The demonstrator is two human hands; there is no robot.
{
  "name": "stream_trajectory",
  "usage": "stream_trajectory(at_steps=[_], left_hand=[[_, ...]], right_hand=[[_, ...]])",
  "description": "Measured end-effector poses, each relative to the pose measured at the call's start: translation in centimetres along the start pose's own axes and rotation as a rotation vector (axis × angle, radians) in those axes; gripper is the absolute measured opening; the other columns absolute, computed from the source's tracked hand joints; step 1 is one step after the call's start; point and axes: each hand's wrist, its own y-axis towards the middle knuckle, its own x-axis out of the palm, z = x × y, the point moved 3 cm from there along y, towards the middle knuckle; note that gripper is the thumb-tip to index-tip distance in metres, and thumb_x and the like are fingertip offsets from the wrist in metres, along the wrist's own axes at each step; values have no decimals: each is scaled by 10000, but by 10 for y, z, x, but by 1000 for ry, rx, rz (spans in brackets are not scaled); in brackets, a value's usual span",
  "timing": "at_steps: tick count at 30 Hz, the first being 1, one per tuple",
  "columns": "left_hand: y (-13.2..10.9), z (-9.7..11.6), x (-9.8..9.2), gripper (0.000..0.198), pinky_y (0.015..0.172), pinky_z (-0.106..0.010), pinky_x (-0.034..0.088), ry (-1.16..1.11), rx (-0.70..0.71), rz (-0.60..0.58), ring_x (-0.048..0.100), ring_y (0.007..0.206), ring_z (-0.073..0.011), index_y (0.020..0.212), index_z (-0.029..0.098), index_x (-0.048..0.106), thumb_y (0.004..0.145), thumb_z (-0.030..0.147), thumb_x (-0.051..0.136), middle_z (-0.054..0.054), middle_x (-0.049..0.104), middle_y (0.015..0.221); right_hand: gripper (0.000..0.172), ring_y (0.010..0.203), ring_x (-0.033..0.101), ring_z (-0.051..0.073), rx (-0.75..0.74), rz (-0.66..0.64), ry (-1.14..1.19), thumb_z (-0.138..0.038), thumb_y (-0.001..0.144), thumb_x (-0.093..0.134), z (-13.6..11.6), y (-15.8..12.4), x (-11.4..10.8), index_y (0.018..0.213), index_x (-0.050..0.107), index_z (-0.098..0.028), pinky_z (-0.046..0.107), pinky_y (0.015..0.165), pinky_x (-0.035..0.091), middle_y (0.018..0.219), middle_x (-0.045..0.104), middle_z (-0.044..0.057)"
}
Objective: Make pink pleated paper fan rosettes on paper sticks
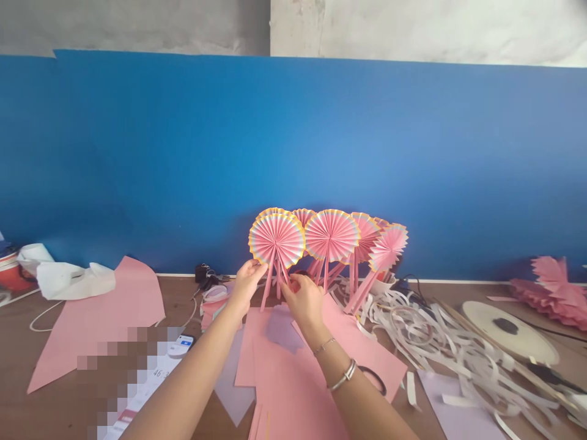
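A round pleated pink paper fan [276,240] with a yellow-and-blue striped rim stands upright ahead of me, its folded paper legs spread below the disc. At its lower left, my left hand [250,282] pinches it near the top of one leg. My right hand [304,299] has its fingers closed on the right leg of the same fan. Just to the right, another striped-rim fan [332,235] leans near the blue panel, with several more behind and beside it. One fan [389,247] at the right end is tilted. Pink paper sheets [293,391] lie beneath my forearms.
White paper strips [426,330] are heaped at right, beside a round cream lid [509,333]. A phone [151,379], a large pink sheet [105,324] and crumpled white paper [76,280] lie at left. Behind the table stands a blue panel [293,134]. Pleated pink paper [553,293] sits far right.
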Motion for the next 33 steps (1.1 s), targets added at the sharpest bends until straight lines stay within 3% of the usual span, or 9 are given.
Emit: stream_trajectory(at_steps=[5, 9, 12, 16, 18, 22, 28, 33], left_hand=[[-13, -1, -14, 440, 875, -383, 436, 99, 40, 162, 614, 944, -223, 1027, 198, 557, 657, 385, 705, -67, 644, 964], [-49, -1, -18, 365, 943, -388, 382, 232, 117, 247, 551, 1007, -219, 1003, 232, 530, 674, 301, 672, -32, 574, 973], [-85, -3, -8, 228, 901, -388, 412, 343, 128, 79, 573, 919, -230, 865, 231, 589, 650, 214, 663, -17, 605, 873], [-135, -6, 13, 204, 858, -406, 435, 810, 246, -472, 578, 930, -239, 881, 237, 623, 715, 131, 570, -38, 658, 923], [-155, -8, 19, 201, 880, -421, 423, 962, 330, -640, 569, 953, -245, 906, 236, 642, 736, 139, 599, -35, 671, 938], [-171, -18, 33, 243, 930, -447, 392, 1143, 537, -722, 567, 1001, -247, 1041, 224, 625, 814, 158, 568, -53, 671, 1037], [-173, -42, 67, 254, 962, -428, 377, 1304, 872, -779, 566, 1084, -255, 1094, 174, 595, 894, 145, 442, -104, 664, 1109], [-179, -53, 78, 298, 1002, -434, 341, 1390, 973, -769, 579, 1090, -276, 1105, 158, 602, 911, 342, 473, -124, 668, 1124]], right_hand=[[173, 782, 652, 183, -59, -169, -75, -225, 798, 551, 31, -5, -37, 847, 715, -209, 253, 684, 380, 843, 734, 35], [132, 610, 611, 172, -49, -330, -168, -181, 732, 588, 66, -23, -76, 672, 701, -215, 247, 557, 344, 685, 708, 25], [106, 584, 598, 176, -35, -433, -215, -176, 696, 613, 82, -47, -95, 659, 701, -222, 254, 541, 330, 656, 698, 22], [160, 791, 616, 213, -116, -481, -248, -197, 741, 571, 88, -82, -100, 812, 712, -221, 281, 655, 362, 828, 697, 48], [217, 835, 602, 221, -168, -476, -307, -158, 729, 546, 90, -95, -99, 874, 698, -211, 298, 705, 351, 878, 680, 57], [299, 827, 589, 220, -160, -528, -404, -87, 696, 490, 97, -110, -96, 906, 671, -199, 312, 707, 305, 886, 661, 61], [359, 890, 580, 232, -118, -589, -398, -63, 697, 454, 102, -114, -102, 961, 655, -201, 323, 714, 283, 932, 648, 63], [378, 826, 580, 207, -132, -605, -417, -61, 691, 453, 110, -113, -107, 979, 651, -207, 319, 707, 286, 971, 623, 61]])
